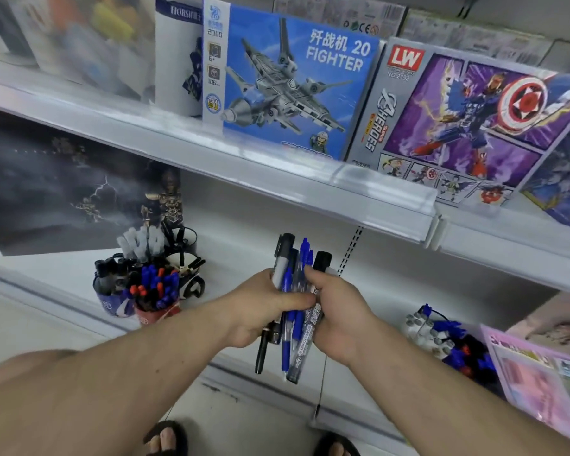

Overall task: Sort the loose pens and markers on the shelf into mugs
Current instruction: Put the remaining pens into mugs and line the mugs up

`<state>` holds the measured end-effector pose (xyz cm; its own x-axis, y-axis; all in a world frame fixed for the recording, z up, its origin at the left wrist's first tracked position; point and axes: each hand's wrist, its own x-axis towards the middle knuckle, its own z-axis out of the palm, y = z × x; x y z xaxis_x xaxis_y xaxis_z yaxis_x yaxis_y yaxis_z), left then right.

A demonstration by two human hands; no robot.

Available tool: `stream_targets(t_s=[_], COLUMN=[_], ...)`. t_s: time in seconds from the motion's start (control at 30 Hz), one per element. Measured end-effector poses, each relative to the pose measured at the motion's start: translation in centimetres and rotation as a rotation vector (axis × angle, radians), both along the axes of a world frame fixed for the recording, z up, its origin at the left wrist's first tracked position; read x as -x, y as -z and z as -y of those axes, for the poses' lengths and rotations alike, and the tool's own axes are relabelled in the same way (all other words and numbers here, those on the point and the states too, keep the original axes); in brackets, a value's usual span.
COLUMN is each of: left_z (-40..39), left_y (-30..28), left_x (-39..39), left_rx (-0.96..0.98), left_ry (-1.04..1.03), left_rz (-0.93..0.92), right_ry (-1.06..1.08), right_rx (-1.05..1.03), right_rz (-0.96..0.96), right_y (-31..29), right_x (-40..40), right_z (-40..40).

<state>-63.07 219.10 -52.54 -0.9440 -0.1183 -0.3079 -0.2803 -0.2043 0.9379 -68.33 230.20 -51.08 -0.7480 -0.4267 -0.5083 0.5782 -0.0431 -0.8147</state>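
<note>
A bundle of pens and markers (292, 330), blue, black and grey, stands upright in front of the white lower shelf (244, 251). My left hand (260, 307) grips the bundle from the left with the thumb across it. My right hand (336, 307) grips it from the right, fingers curled round the barrels. To the left on the shelf stand mugs holding pens: a blue one (112, 302) with black markers, a red one (155, 314) with blue and red pens, and a black-and-white one (193, 284) behind.
A pile of loose pens (448, 337) lies on the shelf at the right, beside a pink box (540, 373). A dark box (63, 189) stands at the back left. The upper shelf (277, 172) carries toy boxes (290, 83) and overhangs my hands.
</note>
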Motion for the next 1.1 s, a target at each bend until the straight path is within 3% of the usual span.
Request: stream_targets(t_s=[0.33, 0.63, 0.83, 1.1], left_z=[-0.9, 0.4, 2.2, 7.3], left_y=[1.2, 1.9, 2.5, 2.2], left_x=[2.0, 2.7, 1.7, -0.5], left_rx=[-0.099, -0.065, -0.010, -0.001], left_ry=[-0.026, 0.072, 0.060, -0.061], left_rz=[0.066, 0.080, 0.100, 0.061], right_ry=[0.091, 0.128, 0.054, -0.134], right_rx=[0.020, -0.073, -0.140, 0.006], right_rz=[0.067, 0.013, -0.019, 0.103], right_y=[0.4, 1.3, 1.0, 1.7], right_x=[1.3, 1.1, 0.1, 0.9], right_z=[-0.7, 0.6, 2.9, 7.2])
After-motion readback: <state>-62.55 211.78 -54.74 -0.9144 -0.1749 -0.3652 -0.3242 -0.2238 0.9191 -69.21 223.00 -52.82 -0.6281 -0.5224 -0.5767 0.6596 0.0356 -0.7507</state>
